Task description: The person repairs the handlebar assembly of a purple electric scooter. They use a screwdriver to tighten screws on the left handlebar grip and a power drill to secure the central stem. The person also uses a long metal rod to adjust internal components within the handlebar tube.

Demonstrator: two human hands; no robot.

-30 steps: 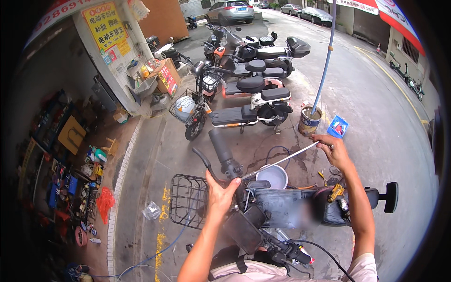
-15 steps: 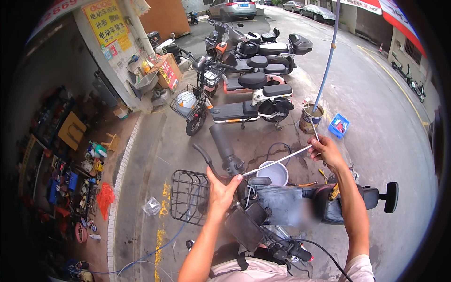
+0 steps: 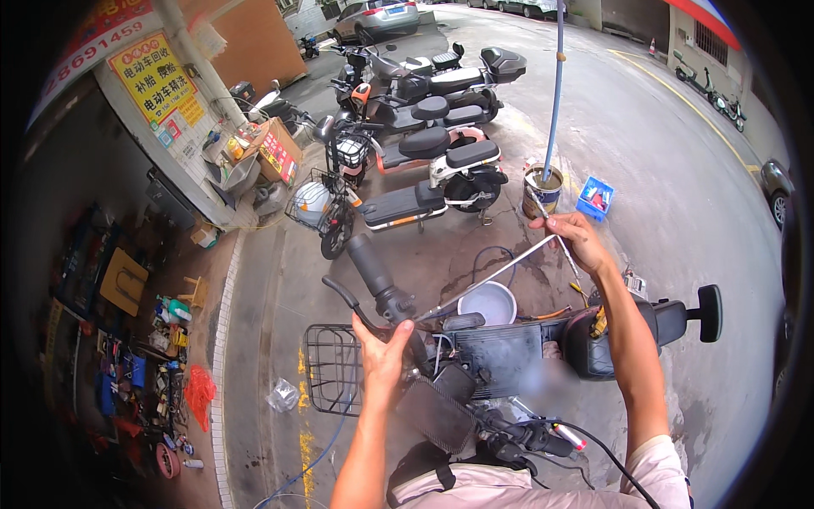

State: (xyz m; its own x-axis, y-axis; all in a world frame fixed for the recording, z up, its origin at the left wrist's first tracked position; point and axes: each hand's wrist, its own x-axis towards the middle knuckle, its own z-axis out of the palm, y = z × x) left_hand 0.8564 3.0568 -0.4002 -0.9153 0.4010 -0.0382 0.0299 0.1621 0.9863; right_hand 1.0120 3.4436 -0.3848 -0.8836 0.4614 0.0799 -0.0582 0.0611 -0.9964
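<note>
An electric scooter stands just in front of me, its handlebar (image 3: 370,263) pointing away. My left hand (image 3: 383,360) is closed about the handlebar below the brake lever (image 3: 342,293), its other fingers partly hidden. A thin white cord (image 3: 500,273) runs taut from beside the left thumb up to my right hand (image 3: 578,240). There the right thumb and fingers pinch it, held high over the scooter's far side. A loose length hangs below that hand, and a thin pale and dark piece sticks up past the fingers.
Beyond the cord sit a white basin (image 3: 487,303), a bucket (image 3: 543,188) with a blue pole, and a blue crate (image 3: 595,198). A wire basket (image 3: 331,369) fronts the scooter. Several parked scooters (image 3: 407,204) line the far side; a cluttered shop floor (image 3: 161,373) lies left.
The view has shifted, so the surroundings sit farther left. Both hands keep their places on the handlebar and cord; a loose cord length now shows hanging below my right hand.
</note>
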